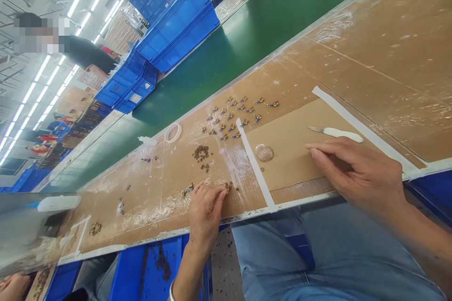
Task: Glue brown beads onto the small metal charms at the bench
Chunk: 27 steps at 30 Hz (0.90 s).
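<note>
My left hand (205, 204) rests low over the table with thumb and forefinger pinched together beside a few small brown discs (231, 184). Anything between those fingertips is too small to make out. Just beyond its knuckles lie small blue-and-gold figure-like pieces (188, 190). Over the cardboard sheet (293, 150), my right hand (360, 169) is closed in a pinch too; what it holds, if anything, cannot be seen. A white-handled knife (342, 134) lies behind the right fingers. Between the hands sits a round, shiny shallow dish (264, 152), with one small disc near it.
Several blue-and-gold pieces (231, 115) are spread in rows behind a brown disc pile (201, 152). A tape roll (173, 133) and small white bottle (147, 141) lie left. Beyond runs a green belt (254, 28) with blue crates (180, 23); a person (84, 51) stands there.
</note>
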Motion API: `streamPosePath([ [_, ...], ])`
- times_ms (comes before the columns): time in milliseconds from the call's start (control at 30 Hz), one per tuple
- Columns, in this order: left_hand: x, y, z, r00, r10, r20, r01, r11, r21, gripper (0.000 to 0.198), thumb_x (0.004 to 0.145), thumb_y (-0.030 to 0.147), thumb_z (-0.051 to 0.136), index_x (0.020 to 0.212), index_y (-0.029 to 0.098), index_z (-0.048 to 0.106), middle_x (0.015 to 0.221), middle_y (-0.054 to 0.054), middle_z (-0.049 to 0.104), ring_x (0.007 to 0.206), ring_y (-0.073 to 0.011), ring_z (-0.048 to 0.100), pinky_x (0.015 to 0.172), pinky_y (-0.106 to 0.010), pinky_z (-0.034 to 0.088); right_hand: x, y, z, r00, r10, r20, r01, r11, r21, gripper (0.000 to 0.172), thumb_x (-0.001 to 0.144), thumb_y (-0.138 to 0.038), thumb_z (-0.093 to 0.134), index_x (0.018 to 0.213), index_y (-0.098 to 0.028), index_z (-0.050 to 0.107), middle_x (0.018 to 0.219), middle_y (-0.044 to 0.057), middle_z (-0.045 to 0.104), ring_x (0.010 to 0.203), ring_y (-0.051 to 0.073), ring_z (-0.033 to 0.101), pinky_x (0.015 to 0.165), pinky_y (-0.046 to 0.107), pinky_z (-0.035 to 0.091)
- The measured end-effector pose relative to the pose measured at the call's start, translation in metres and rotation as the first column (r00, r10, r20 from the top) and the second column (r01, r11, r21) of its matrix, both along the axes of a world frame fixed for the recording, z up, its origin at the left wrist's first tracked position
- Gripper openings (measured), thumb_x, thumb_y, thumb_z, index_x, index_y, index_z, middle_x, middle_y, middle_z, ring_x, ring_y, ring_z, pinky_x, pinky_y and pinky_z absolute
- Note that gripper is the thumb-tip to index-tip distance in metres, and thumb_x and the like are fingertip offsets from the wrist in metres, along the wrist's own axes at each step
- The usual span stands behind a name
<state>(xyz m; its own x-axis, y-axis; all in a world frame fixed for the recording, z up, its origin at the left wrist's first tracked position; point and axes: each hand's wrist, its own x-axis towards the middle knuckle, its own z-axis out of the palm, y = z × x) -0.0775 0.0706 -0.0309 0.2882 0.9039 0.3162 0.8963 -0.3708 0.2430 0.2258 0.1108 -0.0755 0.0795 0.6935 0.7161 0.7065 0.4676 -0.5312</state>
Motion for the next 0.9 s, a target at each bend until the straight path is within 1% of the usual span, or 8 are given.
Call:
streamPosePath([
  [233, -0.0002, 0.0003, 0.0001, 0.999, 0.001, -0.034, -0.002, 1.0, -0.026, 0.01, 0.093, 0.018, 0.059, 0.088, 0.023, 0.066, 0.084, 0.002, 0.074, 0.078, -0.0155, 0.067, 0.092, -0.037, 0.038, -0.0007, 0.0016, 0.0005, 1.0, 0.014, -0.008, -0.014, 1.0, 0.001, 0.009, 0.085, -0.013, 0.064, 0.093, -0.017, 0.069, 0.084, 0.003, 0.073, 0.08, 0.012, 0.069, 0.08, 0.024, 0.055],
  [467, 0.0023, 0.0015, 0.0, 0.998, -0.008, -0.063, 0.007, 1.0, -0.014, 0.01, 0.093, 0.016, 0.059, 0.087, 0.022, 0.065, 0.082, 0.001, 0.072, 0.076, -0.0154, 0.065, 0.086, -0.035, 0.04, 0.0, 0.0015, 0.0002, 1.0, 0.005, 0.0, -0.005, 1.0, 0.016, 0.01, 0.085, -0.014, 0.064, 0.093, -0.018, 0.068, 0.084, 0.003, 0.074, 0.079, 0.012, 0.07, 0.075, 0.024, 0.055],
  [600, 0.004, 0.003, 0.0002, 0.995, -0.042, -0.096, 0.044, 0.999, 0.013, 0.01, 0.093, 0.015, 0.058, 0.086, 0.021, 0.064, 0.081, 0.001, 0.072, 0.075, -0.0153, 0.064, 0.086, -0.036, 0.041, -0.0001, 0.0013, 0.0008, 1.0, 0.012, -0.013, -0.012, 1.0, -0.002, 0.01, 0.085, -0.014, 0.064, 0.093, -0.019, 0.068, 0.083, 0.002, 0.074, 0.077, 0.012, 0.07, 0.072, 0.024, 0.055],
  [767, 0.0068, 0.005, 0.0017, 0.98, -0.095, -0.173, 0.106, 0.993, 0.057, 0.01, 0.093, 0.013, 0.057, 0.088, 0.02, 0.063, 0.082, 0.0, 0.073, 0.077, -0.0165, 0.064, 0.086, -0.037, 0.042, -0.0003, 0.001, 0.0004, 1.0, -0.003, -0.004, 0.003, 1.0, -0.021, 0.01, 0.086, -0.015, 0.063, 0.093, -0.019, 0.069, 0.085, 0.003, 0.074, 0.08, 0.013, 0.07, 0.076, 0.025, 0.055],
  [900, 0.008, 0.0063, 0.0014, 0.977, -0.099, -0.189, 0.114, 0.991, 0.069, 0.012, 0.093, 0.012, 0.057, 0.086, 0.02, 0.063, 0.08, 0.0, 0.073, 0.075, -0.0161, 0.063, 0.084, -0.036, 0.042, -0.0003, 0.0008, -0.0011, 0.999, 0.002, -0.032, -0.003, 0.999, -0.034, 0.01, 0.087, -0.016, 0.063, 0.094, -0.021, 0.069, 0.085, 0.001, 0.074, 0.081, 0.013, 0.07, 0.077, 0.026, 0.056],
])
